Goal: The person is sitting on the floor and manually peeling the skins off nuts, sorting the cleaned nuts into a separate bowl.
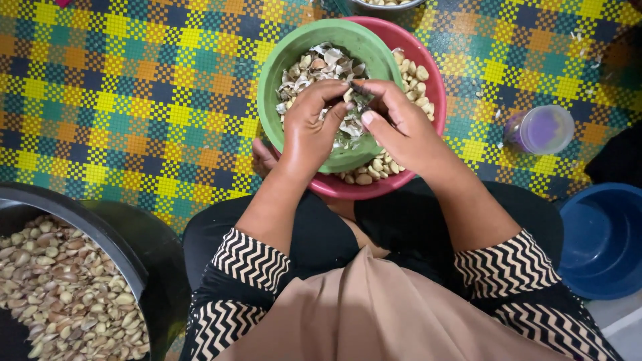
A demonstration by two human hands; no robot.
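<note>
My left hand (309, 127) and my right hand (400, 127) meet over a green bowl (281, 60) full of papery garlic skins. Between the fingertips sits a garlic clove (348, 95), pinched by my left hand. My right hand grips a small dark knife (363, 90) with its blade at the clove. The green bowl rests tilted inside a red bowl (431, 70) that holds peeled garlic cloves (414, 83) along its right and lower side.
A black pan (100, 227) of unpeeled garlic cloves sits at the lower left. A blue basin (602, 241) is at the lower right, a small purple cup (542, 129) beyond it. A chequered woven mat (134, 100) covers the floor. Another bowl's rim (384, 5) shows at the top.
</note>
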